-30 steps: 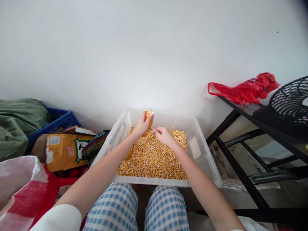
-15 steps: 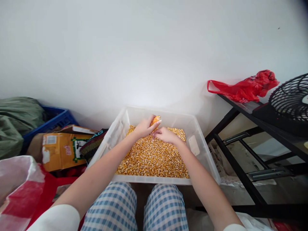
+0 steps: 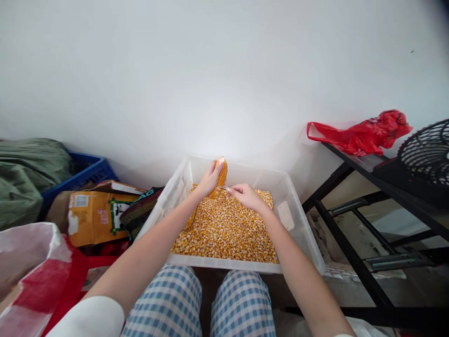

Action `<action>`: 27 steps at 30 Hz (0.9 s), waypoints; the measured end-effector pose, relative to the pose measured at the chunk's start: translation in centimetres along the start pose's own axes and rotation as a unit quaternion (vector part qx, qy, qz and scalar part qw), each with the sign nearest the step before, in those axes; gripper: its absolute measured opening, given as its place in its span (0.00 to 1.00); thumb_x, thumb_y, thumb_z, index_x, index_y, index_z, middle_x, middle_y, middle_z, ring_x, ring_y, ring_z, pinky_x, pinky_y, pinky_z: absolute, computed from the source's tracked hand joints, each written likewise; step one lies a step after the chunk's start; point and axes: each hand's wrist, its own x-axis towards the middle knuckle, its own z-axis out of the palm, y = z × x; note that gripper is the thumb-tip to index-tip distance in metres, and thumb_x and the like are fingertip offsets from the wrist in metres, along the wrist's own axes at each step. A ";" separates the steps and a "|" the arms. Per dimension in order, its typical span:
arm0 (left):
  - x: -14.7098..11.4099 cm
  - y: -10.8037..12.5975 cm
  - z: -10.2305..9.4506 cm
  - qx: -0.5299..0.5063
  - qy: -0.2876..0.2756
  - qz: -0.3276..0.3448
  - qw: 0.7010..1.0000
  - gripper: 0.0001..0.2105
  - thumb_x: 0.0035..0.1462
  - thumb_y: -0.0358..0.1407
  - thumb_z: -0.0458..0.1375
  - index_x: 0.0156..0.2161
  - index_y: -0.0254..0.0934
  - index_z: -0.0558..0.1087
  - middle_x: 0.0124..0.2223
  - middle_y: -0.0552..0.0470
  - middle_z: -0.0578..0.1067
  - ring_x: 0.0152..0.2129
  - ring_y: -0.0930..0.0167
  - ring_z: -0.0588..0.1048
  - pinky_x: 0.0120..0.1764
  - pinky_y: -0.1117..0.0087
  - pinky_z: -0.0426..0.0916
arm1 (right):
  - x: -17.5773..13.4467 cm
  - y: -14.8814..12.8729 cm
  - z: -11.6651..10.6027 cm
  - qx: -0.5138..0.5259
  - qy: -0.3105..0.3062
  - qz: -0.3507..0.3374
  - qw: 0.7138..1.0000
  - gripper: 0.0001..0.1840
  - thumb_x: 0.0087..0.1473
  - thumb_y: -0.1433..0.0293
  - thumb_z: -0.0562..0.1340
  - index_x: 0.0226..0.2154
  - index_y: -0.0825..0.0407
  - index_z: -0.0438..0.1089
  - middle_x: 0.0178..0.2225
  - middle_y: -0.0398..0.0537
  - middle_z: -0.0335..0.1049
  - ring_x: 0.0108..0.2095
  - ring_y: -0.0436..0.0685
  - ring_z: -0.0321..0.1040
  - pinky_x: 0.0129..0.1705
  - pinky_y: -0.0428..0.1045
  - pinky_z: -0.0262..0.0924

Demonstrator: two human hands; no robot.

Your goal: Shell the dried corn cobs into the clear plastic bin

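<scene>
My left hand point(image 3: 209, 179) is closed around a corn cob point(image 3: 222, 174), holding it almost upright above the far part of the bin. Rows of orange kernels show on the cob. Just to the right, my right hand point(image 3: 246, 194) is closed in a pinch, its fingertips at the cob's lower end. A thin, dark sliver of something point(image 3: 224, 189) juts from those fingers toward the cob; its kind is too small to make out. Loose corn kernels point(image 3: 228, 229) fill much of the translucent plastic bin point(image 3: 242, 265) below both hands.
Left of the bin lie a dark mesh bag point(image 3: 140, 213), an orange cardboard box point(image 3: 91, 217), a blue crate point(image 3: 89, 172) and a red-and-white bag point(image 3: 42, 276). On the right, a black metal frame table point(image 3: 351, 187) carries a red plastic bag point(image 3: 365, 135) and a fan point(image 3: 430, 154).
The cob has turned more upright and shows more of its length. My right hand has drawn slightly right, opening a small gap between the hands. The whole view has shifted a little.
</scene>
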 end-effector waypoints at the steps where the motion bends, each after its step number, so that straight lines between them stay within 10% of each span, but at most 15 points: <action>1: 0.0 0.0 0.0 0.005 0.000 0.005 1.000 0.20 0.53 0.53 0.43 0.37 0.37 0.60 0.23 0.54 0.65 0.17 0.76 0.67 0.20 0.74 0.61 | 0.0 0.0 0.1 -0.003 -0.018 -0.004 1.000 0.22 0.51 0.57 0.51 0.27 0.57 0.70 0.15 0.37 0.50 0.17 0.45 0.44 0.21 0.44 0.39; 6: 0.1 -0.2 -0.1 0.033 0.014 0.025 0.999 0.19 0.52 0.52 0.46 0.34 0.37 0.61 0.24 0.55 0.65 0.18 0.77 0.67 0.22 0.76 0.62 | -0.1 0.0 0.2 -0.025 -0.046 -0.008 0.999 0.21 0.51 0.58 0.51 0.25 0.57 0.70 0.14 0.37 0.51 0.17 0.45 0.44 0.21 0.44 0.39; 14: 0.4 0.0 -0.2 -0.056 0.032 -0.035 0.997 0.20 0.52 0.53 0.45 0.36 0.37 0.61 0.22 0.54 0.66 0.16 0.73 0.68 0.20 0.72 0.63 | 0.4 0.3 0.0 0.020 0.108 -0.017 0.994 0.21 0.51 0.58 0.50 0.28 0.56 0.70 0.16 0.38 0.52 0.18 0.46 0.46 0.21 0.44 0.40; 27: -0.3 0.6 0.1 -0.043 -0.007 -0.039 0.998 0.19 0.52 0.53 0.45 0.35 0.37 0.62 0.20 0.54 0.67 0.15 0.72 0.68 0.19 0.72 0.62 | 0.0 0.4 -0.6 0.059 0.034 -0.004 0.998 0.22 0.50 0.55 0.51 0.28 0.57 0.69 0.14 0.36 0.43 0.16 0.44 0.40 0.19 0.43 0.37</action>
